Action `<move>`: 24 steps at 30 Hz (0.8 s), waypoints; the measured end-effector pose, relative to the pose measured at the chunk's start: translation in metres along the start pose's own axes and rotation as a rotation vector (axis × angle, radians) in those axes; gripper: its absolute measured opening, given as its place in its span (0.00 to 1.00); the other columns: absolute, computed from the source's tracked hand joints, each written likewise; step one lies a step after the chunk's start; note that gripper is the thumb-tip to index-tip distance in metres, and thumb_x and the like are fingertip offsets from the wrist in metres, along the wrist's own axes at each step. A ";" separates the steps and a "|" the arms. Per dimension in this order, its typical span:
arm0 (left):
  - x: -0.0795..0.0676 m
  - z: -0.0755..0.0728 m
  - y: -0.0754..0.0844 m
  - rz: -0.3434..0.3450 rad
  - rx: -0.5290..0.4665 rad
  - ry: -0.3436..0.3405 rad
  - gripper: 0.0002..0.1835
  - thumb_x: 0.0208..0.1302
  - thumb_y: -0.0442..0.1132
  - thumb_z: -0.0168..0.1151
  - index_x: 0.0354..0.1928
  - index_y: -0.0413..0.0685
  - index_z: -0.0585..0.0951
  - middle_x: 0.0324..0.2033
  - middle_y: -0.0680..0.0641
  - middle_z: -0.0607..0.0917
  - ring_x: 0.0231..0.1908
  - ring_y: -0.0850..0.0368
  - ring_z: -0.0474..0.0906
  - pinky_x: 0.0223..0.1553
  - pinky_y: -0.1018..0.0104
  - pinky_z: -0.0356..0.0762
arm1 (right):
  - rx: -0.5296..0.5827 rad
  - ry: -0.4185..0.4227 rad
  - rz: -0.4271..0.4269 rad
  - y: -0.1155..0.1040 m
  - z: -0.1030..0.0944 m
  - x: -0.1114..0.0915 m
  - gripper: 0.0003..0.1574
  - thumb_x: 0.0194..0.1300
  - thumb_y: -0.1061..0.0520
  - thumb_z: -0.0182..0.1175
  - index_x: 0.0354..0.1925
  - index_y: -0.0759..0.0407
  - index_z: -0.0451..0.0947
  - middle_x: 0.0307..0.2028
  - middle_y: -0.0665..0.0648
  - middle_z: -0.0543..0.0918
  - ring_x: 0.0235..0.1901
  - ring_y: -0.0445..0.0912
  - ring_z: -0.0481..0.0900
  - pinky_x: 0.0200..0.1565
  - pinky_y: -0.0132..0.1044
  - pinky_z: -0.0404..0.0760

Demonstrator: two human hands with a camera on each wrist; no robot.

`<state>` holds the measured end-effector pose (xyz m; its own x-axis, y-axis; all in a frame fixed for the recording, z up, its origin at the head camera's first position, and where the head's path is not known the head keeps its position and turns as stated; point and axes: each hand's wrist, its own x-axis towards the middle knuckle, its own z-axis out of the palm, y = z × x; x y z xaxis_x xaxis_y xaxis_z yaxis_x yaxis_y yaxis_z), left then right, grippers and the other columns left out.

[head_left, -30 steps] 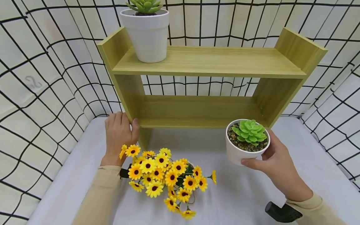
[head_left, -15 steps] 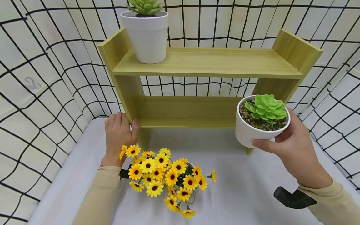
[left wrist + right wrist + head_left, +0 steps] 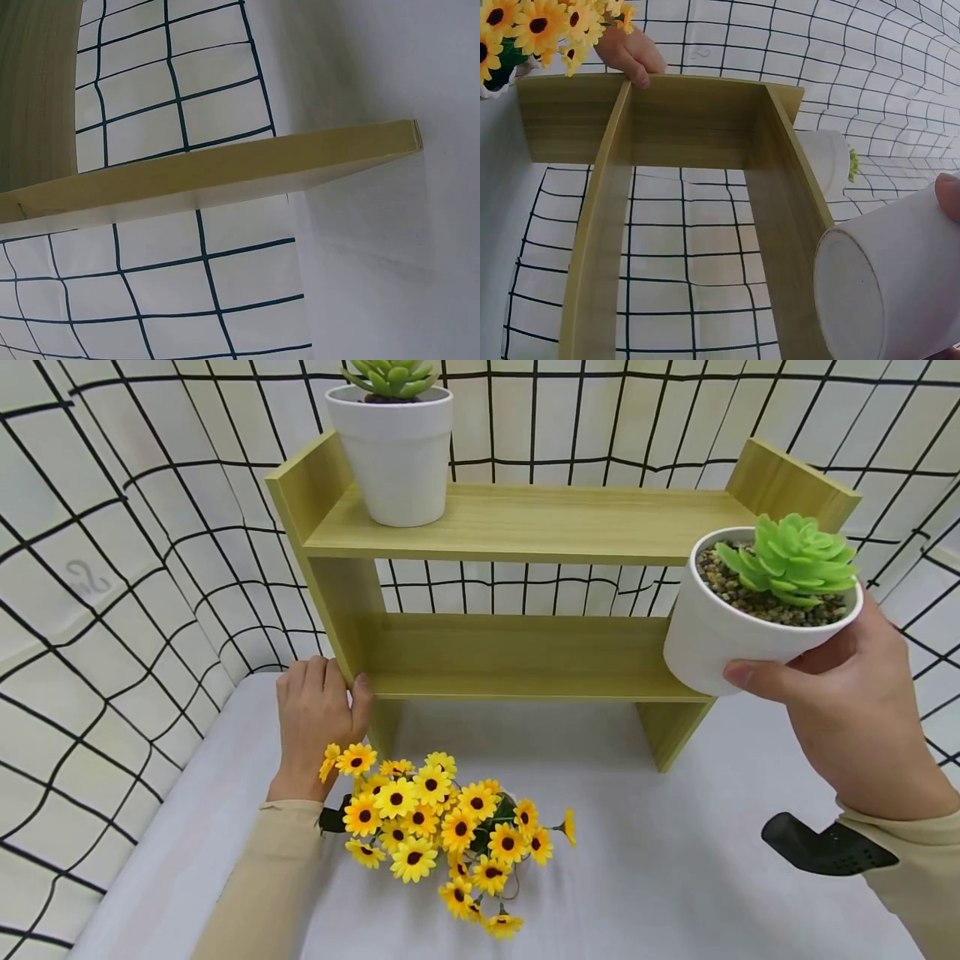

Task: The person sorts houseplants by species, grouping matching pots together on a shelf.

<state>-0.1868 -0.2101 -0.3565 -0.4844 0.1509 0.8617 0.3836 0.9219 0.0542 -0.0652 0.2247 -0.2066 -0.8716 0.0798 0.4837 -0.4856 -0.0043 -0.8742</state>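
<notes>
My right hand (image 3: 870, 710) holds a white pot (image 3: 727, 631) with a green succulent (image 3: 798, 560) rooted in pebbles, thumb on the near side. The pot is in the air before the right end of a two-tier wooden shelf (image 3: 570, 522), slightly tilted. In the right wrist view the pot's underside (image 3: 849, 300) shows beside the upper board. My left hand (image 3: 315, 727) grips the shelf's left side panel, thumb at its front edge. The left wrist view shows a wooden panel (image 3: 225, 165) but no fingers. A second white pot (image 3: 393, 464) with a succulent stands on the upper board's left end.
Yellow artificial sunflowers (image 3: 442, 827) stand on the white-covered table (image 3: 645, 877), close to my left wrist and in front of the shelf. Black wire grid (image 3: 112, 610) with white sheeting encloses the back and sides.
My right hand has raised the potted succulent and carried it rightward, from below the lower board to near the upper board's height. The left hand has stayed at the shelf's side.
</notes>
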 end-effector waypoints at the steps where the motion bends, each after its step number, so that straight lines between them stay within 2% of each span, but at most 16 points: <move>1: 0.000 0.000 0.000 0.000 0.006 0.000 0.27 0.74 0.49 0.42 0.31 0.29 0.74 0.27 0.33 0.74 0.35 0.36 0.69 0.40 0.44 0.64 | 0.008 0.002 -0.010 -0.003 0.000 0.002 0.58 0.46 0.87 0.64 0.73 0.59 0.66 0.68 0.59 0.74 0.65 0.52 0.74 0.56 0.27 0.81; 8: 0.001 0.000 0.000 0.000 0.024 -0.005 0.28 0.74 0.50 0.41 0.32 0.28 0.75 0.28 0.33 0.75 0.35 0.36 0.69 0.40 0.45 0.64 | -0.012 0.029 -0.044 -0.018 0.000 0.019 0.55 0.51 0.86 0.61 0.73 0.56 0.67 0.71 0.59 0.72 0.70 0.54 0.68 0.61 0.29 0.80; 14: 0.001 -0.001 0.000 -0.014 0.032 -0.038 0.29 0.75 0.51 0.39 0.34 0.28 0.75 0.29 0.33 0.75 0.36 0.36 0.68 0.41 0.45 0.63 | 0.087 0.018 -0.078 -0.027 0.002 0.033 0.50 0.55 0.85 0.57 0.72 0.58 0.67 0.72 0.61 0.70 0.73 0.55 0.64 0.75 0.41 0.68; 18: 0.000 -0.002 0.001 -0.027 0.037 -0.066 0.29 0.76 0.51 0.38 0.36 0.27 0.75 0.30 0.32 0.75 0.37 0.35 0.69 0.42 0.44 0.63 | 0.133 0.024 -0.106 -0.031 0.007 0.042 0.49 0.54 0.86 0.56 0.71 0.60 0.68 0.72 0.62 0.70 0.73 0.55 0.65 0.76 0.44 0.65; 24: 0.000 -0.002 0.002 -0.032 0.029 -0.071 0.30 0.76 0.51 0.38 0.37 0.27 0.75 0.31 0.32 0.75 0.38 0.35 0.69 0.42 0.44 0.63 | 0.141 0.031 -0.112 -0.036 0.012 0.051 0.49 0.53 0.86 0.57 0.70 0.59 0.69 0.71 0.62 0.71 0.73 0.55 0.65 0.76 0.44 0.64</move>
<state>-0.1848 -0.2091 -0.3555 -0.5510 0.1453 0.8218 0.3446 0.9365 0.0655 -0.0930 0.2171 -0.1502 -0.8102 0.1180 0.5741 -0.5858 -0.1329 -0.7995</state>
